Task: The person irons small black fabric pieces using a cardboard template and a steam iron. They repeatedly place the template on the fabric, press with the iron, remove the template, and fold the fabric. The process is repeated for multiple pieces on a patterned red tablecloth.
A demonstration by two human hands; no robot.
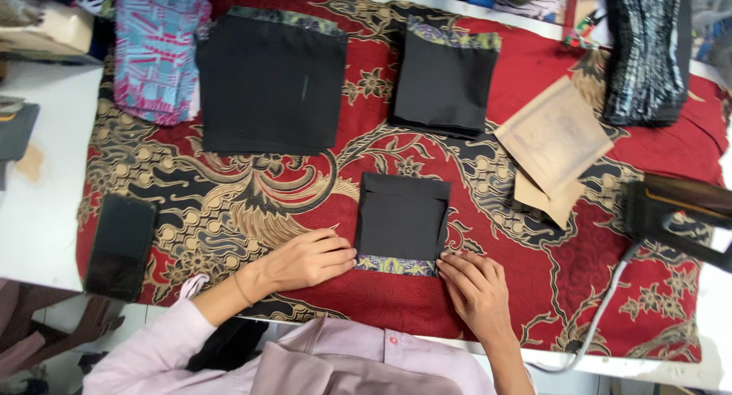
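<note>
Presently: black fabric piece point(402, 218) at near centre of the red patterned cloth point(648, 235) on the bench; left hand point(305, 259) and right hand point(474, 288), fingers flat and open, press its patterned near hem point(395, 265); next likely calls for the iron point(675, 210) at right

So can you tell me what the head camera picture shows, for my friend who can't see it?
A person's left hand and right hand press the near corners of a small black fabric piece with a patterned strip along its near edge, lying on a red and gold patterned cloth. Farther away lie two larger black fabric stacks, brown paper pieces and a dark iron at the right.
</note>
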